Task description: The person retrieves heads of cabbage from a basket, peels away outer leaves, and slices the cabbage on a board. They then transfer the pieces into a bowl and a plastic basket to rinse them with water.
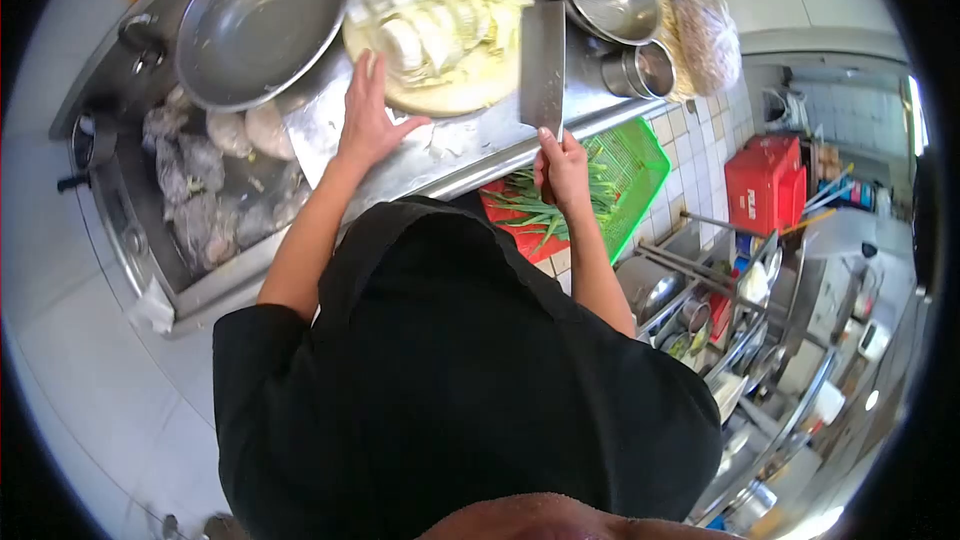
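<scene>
Cut pale cabbage (440, 30) lies sliced and partly shredded on a round cutting board (440, 105). In my right hand (566, 172) is the handle of a cleaver (542, 65); its broad blade stands at the board's right edge, apart from the main pile. My left hand (372, 118) is empty, fingers and thumb spread, at the board's lower left rim near the cabbage. A few pale scraps (440, 145) are scattered on the metal counter (330, 135) beside my left thumb.
A large metal basin (262, 25) sits over the sink (240, 265), which holds bagged items (200, 190). Metal bowls (615, 0), a metal pot (640, 72) and a filled plastic bag (705, 40) stand right. Below are a green basket (640, 175) and green stalks (540, 202).
</scene>
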The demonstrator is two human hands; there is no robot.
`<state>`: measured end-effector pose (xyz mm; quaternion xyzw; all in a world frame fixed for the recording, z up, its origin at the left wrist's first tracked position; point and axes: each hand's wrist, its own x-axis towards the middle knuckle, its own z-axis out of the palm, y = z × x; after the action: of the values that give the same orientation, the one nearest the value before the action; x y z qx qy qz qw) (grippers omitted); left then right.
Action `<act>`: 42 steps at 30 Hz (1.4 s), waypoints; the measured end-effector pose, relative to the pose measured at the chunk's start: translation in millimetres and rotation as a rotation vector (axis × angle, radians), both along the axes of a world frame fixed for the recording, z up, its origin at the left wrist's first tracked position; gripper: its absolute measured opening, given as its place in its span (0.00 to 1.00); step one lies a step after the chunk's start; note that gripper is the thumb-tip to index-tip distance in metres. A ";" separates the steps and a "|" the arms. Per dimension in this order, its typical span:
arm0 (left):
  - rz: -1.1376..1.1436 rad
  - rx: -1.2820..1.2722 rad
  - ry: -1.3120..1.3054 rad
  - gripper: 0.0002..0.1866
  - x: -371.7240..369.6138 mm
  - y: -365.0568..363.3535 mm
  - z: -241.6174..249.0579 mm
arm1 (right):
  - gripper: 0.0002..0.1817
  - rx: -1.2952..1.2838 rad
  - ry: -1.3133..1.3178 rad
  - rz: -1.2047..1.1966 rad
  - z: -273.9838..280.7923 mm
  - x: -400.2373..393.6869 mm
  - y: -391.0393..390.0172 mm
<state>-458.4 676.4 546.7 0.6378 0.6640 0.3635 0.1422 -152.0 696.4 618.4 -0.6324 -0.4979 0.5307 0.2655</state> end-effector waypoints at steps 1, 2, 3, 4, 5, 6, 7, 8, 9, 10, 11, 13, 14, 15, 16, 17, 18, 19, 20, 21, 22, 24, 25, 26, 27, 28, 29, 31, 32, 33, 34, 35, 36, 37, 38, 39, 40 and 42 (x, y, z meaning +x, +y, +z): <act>0.024 0.017 -0.051 0.65 -0.8 20.3 -0.7 | 0.19 0.057 -0.105 -0.028 -7.7 11.3 0.6; 0.038 -0.024 -0.083 0.66 -1.4 35.9 -1.4 | 0.17 0.086 -0.273 -0.056 -18.7 23.2 1.8; 0.063 -0.067 -0.113 0.67 -2.7 48.0 3.7 | 0.17 0.112 -0.437 -0.074 -32.0 35.5 4.6; 0.078 -0.101 -0.096 0.68 -3.8 56.8 3.1 | 0.20 0.138 -0.598 -0.087 -47.2 47.2 8.2; 0.099 -0.133 -0.081 0.70 -4.6 63.7 -0.6 | 0.25 0.168 -0.760 -0.097 -63.5 57.1 12.5; 0.123 -0.166 -0.068 0.71 -5.1 69.7 -5.2 | 0.26 0.134 -0.809 -0.124 -79.8 66.0 17.0; 0.105 -0.183 -0.050 0.73 -6.7 75.1 -12.1 | 0.27 0.118 -0.859 -0.118 -85.7 70.3 21.3; 0.092 -0.201 -0.033 0.74 -9.2 79.0 -19.3 | 0.27 0.105 -0.908 -0.107 -91.6 74.3 24.5; 0.087 -0.221 -0.015 0.75 -13.5 80.7 -25.7 | 0.28 0.094 -0.956 -0.088 -94.4 76.1 29.0; 0.052 -0.213 -0.020 0.78 -13.9 81.5 -26.4 | 0.29 0.089 -0.952 -0.083 -96.1 76.5 34.0; 0.058 -0.229 -0.034 0.79 -15.5 80.5 -27.4 | 0.30 0.079 -0.945 -0.077 -99.0 79.0 37.1; 0.038 -0.260 -0.065 0.81 -15.1 79.9 -23.9 | 0.30 0.205 -0.846 -0.026 -116.0 93.5 43.3; 0.039 -0.251 -0.063 0.81 -13.5 79.9 -21.4 | 0.29 0.221 -0.880 0.016 -113.3 89.4 49.9; 0.048 -0.247 -0.062 0.81 -13.0 80.2 -20.2 | 0.29 0.237 -0.923 0.048 -107.6 89.1 58.0; 0.047 -0.241 -0.066 0.80 -12.4 80.6 -20.4 | 0.29 0.355 -0.830 -0.004 -103.6 76.5 71.7; 0.039 -0.233 -0.072 0.80 -10.2 82.0 -20.8 | 0.29 0.473 -0.739 -0.059 -100.1 53.1 90.7; 0.054 -0.214 -0.048 0.80 -7.4 83.1 -21.8 | 0.31 0.570 -0.514 0.005 -86.1 29.1 112.1; 0.053 -0.218 -0.037 0.80 -6.9 82.6 -21.0 | 0.32 0.592 -0.431 0.054 -83.8 5.1 138.3; 0.053 -0.215 -0.034 0.80 -5.2 81.9 -19.9 | 0.36 0.576 -0.208 0.027 -89.0 -19.0 162.6; 0.064 -0.213 -0.030 0.80 -3.8 82.4 -19.4 | 0.39 0.569 -0.130 0.004 -87.4 -48.0 178.8; 0.075 -0.195 -0.040 0.79 -1.4 84.6 -19.3 | 0.42 0.612 -0.169 0.067 -98.5 -66.5 198.3; 0.112 -0.166 -0.055 0.78 2.6 86.8 -19.5 | 0.40 0.524 -0.160 0.116 -100.6 -106.6 206.5; 0.141 -0.119 -0.139 0.76 4.2 88.7 -22.2 | 0.38 0.486 -0.235 0.174 -97.0 -121.0 208.1; 0.168 -0.066 -0.220 0.75 6.6 93.7 -24.1 | 0.36 0.494 -0.199 0.148 -97.8 -129.9 208.9; 0.197 -0.014 -0.304 0.74 7.5 96.9 -26.3 | 0.34 0.498 -0.166 0.123 -102.0 -134.6 204.9; 0.187 0.087 -0.303 0.68 4.4 99.6 -27.1 | 0.31 0.501 -0.135 0.102 -106.7 -138.1 200.6; 0.165 0.120 -0.344 0.67 3.0 104.0 -27.6 | 0.29 0.443 -0.033 0.065 -108.8 -140.1 201.0; 0.130 0.180 -0.416 0.63 1.8 109.3 -22.4 | 0.25 0.306 0.169 -0.003 -106.7 -138.7 202.1; 0.110 0.198 -0.479 0.59 0.0 111.2 -16.1 | 0.23 0.291 0.256 -0.036 -103.3 -139.3 201.1; 0.105 0.191 -0.518 0.58 -4.2 111.5 -1.9 | 0.20 0.274 0.344 -0.073 -92.0 -144.1 199.5; 0.095 0.183 -0.556 0.58 -8.9 111.3 13.4 | 0.20 0.299 0.354 -0.092 -79.4 -151.5 199.9; 0.081 0.173 -0.597 0.58 -17.5 108.9 27.5 | 0.19 0.324 0.363 -0.116 -66.2 -160.2 200.7; 0.105 0.223 -0.517 0.57 -30.1 106.1 39.3 | 0.20 0.348 0.397 -0.071 -54.6 -171.5 202.8; 0.130 0.262 -0.489 0.57 -46.5 103.3 47.5 | 0.20 0.439 0.269 -0.019 -45.6 -186.7 206.9; 0.149 0.298 -0.463 0.58 -67.4 98.8 52.4 | 0.22 0.446 0.185 0.031 -38.8 -203.2 208.2; 0.166 0.335 -0.438 0.58 -87.6 94.0 51.5 | 0.23 0.455 0.101 0.078 -20.4 -229.5 200.7; 0.167 0.346 -0.534 0.58 -110.9 90.4 44.5 | 0.25 0.431 0.145 0.124 -22.9 -256.4 201.3; 0.196 0.312 -0.589 0.57 -158.3 70.5 47.9 | 0.30 0.410 0.100 0.279 -2.5 -308.8 184.0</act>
<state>-616.8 746.8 594.6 0.4527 0.5890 0.6411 0.1927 -460.8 880.4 615.8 -0.4632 -0.6639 0.4808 0.3369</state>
